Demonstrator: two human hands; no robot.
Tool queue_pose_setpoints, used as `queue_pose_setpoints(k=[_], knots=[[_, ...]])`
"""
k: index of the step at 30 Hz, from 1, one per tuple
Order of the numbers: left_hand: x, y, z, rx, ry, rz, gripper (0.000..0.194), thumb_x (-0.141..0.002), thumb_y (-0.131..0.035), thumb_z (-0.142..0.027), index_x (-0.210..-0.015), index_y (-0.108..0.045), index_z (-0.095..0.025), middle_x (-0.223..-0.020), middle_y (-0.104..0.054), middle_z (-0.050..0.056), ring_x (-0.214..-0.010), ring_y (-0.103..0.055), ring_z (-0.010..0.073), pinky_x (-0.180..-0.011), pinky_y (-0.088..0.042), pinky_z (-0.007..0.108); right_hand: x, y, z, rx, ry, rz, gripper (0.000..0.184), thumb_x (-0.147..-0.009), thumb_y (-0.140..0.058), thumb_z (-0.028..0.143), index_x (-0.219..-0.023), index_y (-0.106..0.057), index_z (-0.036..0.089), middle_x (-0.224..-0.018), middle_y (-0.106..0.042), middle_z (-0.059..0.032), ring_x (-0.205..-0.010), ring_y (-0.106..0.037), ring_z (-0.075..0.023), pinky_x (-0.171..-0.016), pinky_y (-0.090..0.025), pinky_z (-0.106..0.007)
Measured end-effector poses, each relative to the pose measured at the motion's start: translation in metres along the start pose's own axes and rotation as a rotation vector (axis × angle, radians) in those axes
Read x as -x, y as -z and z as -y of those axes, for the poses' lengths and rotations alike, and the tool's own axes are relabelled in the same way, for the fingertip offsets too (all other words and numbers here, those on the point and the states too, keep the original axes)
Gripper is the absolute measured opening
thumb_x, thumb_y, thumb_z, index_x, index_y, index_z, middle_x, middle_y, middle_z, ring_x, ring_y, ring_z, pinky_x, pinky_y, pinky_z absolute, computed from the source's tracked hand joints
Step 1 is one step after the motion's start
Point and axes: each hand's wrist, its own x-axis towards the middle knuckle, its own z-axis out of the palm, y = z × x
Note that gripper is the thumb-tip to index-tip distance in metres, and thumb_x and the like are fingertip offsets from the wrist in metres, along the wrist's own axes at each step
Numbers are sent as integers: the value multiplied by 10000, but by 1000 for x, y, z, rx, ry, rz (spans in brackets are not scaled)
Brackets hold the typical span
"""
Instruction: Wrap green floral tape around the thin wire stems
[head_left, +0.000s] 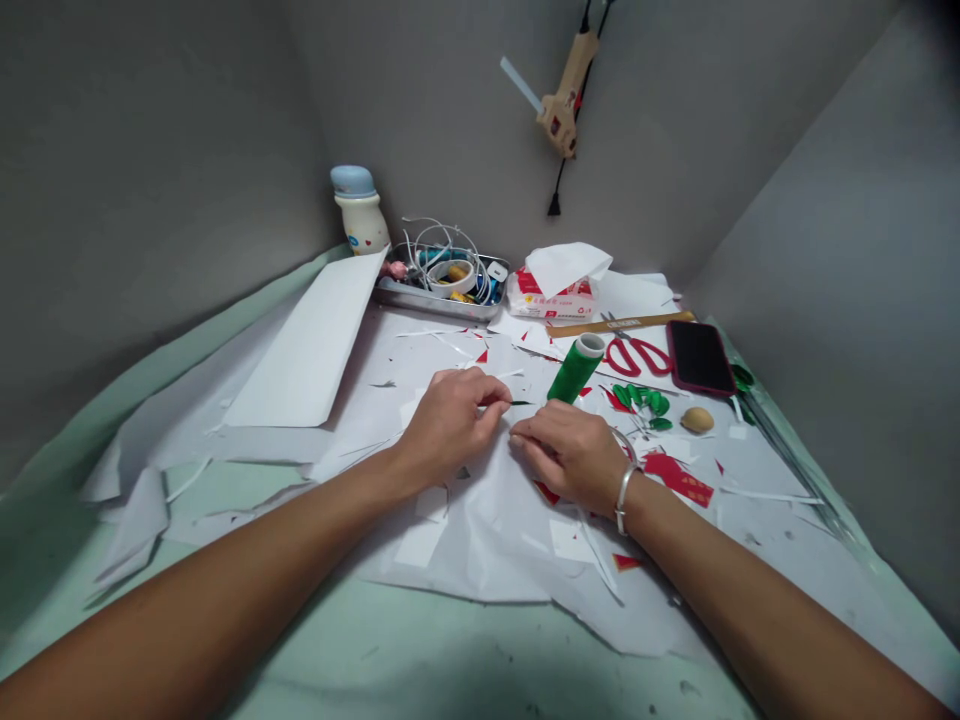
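Observation:
My left hand (450, 425) is pinched around a thin dark green stem (520, 402), whose tip pokes out past the fingertips. My right hand (570, 455) rests beside it on the white paper sheet (480, 540), fingers curled toward the left hand. Whether those fingers hold anything is hidden. A spool of green floral tape (576, 368) stands just beyond my right hand. Green paper leaves (637, 400) lie to its right, and a red paper cutout (675, 478) lies by my right wrist.
Red-handled scissors (637, 355), a wooden ruler (622, 323), a phone (700, 358) and a tissue pack (551, 300) lie behind my hands. A metal tray (435, 300) holds cables and tape. A glue gun (562, 95) hangs on the grey wall.

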Motion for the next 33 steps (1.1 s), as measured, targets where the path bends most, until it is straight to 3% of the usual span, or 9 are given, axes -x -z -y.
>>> queue_pose_setpoints(k=[3,8,13,18,22,28,33], knots=[[2,-3,2,-120,-99,70,165,-819,-499,-159,-851,-658,-187,-825,-652,32,-842,-574,197,-924,-350,413,0,4,0,6,8,-78,179,-880,-496,215,-893,-672,182,-733,-646,-45,-706,-522,-165,-675,-415,-286],[3,-3,-1,-91,-242,160,186,-859,-474,-176,-879,-654,-214,-833,-636,17,-849,-574,170,-982,-308,410,-3,6,-10,-113,-163,-180,180,-894,-495,217,-856,-669,197,-758,-660,-32,-724,-554,-159,-705,-428,-285],[2,3,-6,81,-149,91,141,-862,-514,-209,-901,-649,-226,-868,-649,10,-883,-566,168,-920,-368,363,-3,0,-16,-197,-225,-113,165,-886,-515,212,-864,-678,198,-791,-677,-25,-738,-578,-149,-689,-436,-263],[1,2,-2,50,-57,-18,117,-840,-531,-168,-840,-646,-190,-836,-654,13,-845,-572,164,-900,-373,364,1,-2,-5,-49,-25,12,158,-877,-517,206,-864,-673,186,-712,-648,-22,-700,-529,-156,-665,-417,-271],[2,-3,3,-116,-137,24,136,-826,-524,-144,-844,-652,-184,-807,-644,19,-836,-570,181,-904,-360,393,1,2,1,36,61,-54,153,-874,-516,198,-878,-666,166,-702,-633,-34,-690,-511,-165,-639,-401,-284],[4,-5,1,-105,-290,141,173,-871,-482,-173,-877,-653,-203,-820,-630,15,-842,-569,161,-947,-333,401,-3,3,-11,-114,-146,-203,138,-889,-524,184,-842,-654,183,-736,-645,-22,-706,-549,-144,-688,-423,-264],[2,0,-3,62,-164,59,125,-856,-531,-190,-888,-650,-210,-854,-652,7,-856,-571,159,-898,-384,365,-2,-2,-17,-160,-214,-123,133,-877,-534,184,-865,-666,199,-793,-674,-21,-736,-579,-146,-693,-439,-263]])
